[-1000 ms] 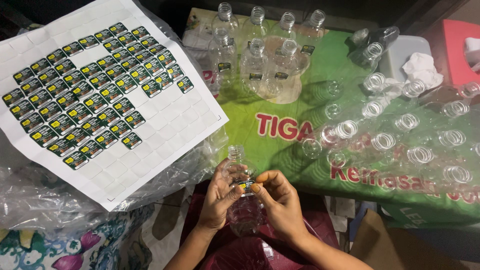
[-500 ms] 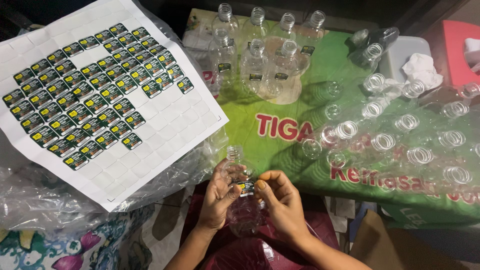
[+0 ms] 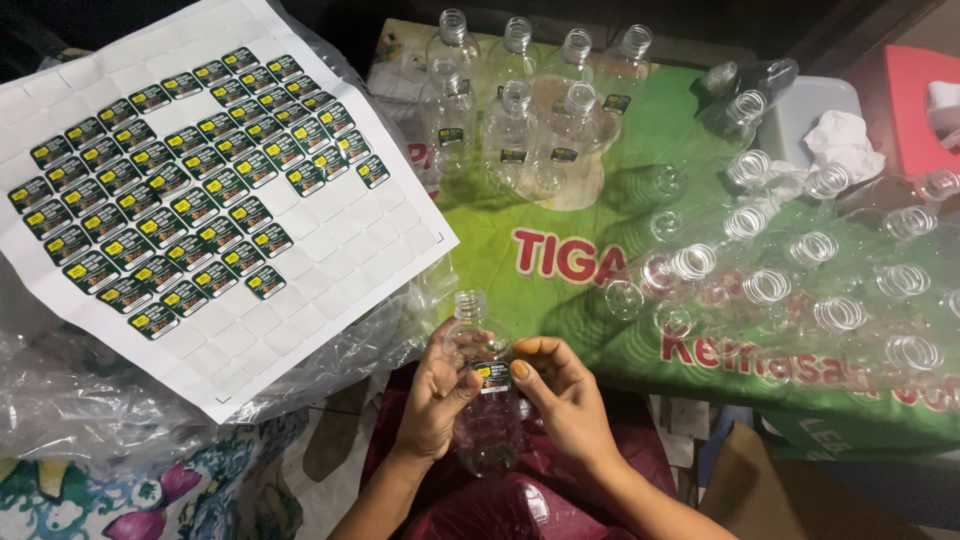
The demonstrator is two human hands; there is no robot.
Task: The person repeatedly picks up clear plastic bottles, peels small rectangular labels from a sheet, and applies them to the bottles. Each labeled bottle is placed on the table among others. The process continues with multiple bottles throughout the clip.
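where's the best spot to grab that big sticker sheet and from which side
Take the sticker sheet by its bare lower-right edge, probably coming from the right, nearest the hands. The black-and-yellow stickers fill the upper left, so that edge is only empty backing. It lies on crinkled clear plastic, so the corner overhangs and looks easy to pinch.

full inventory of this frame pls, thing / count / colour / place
held bottle: one, clear, small dark label, between both hands
sticker sheet: one, white, many dark-and-yellow labels, upper left
plastic bag: clear, crumpled under the sheet
labelled bottles: about seven, clear, top centre
unlabelled bottles: many, clear, right side
cloth: one, green, red and white print, under the bottles
tissue: white, top right
left hand: grip on bottle
right hand: thumb on the label
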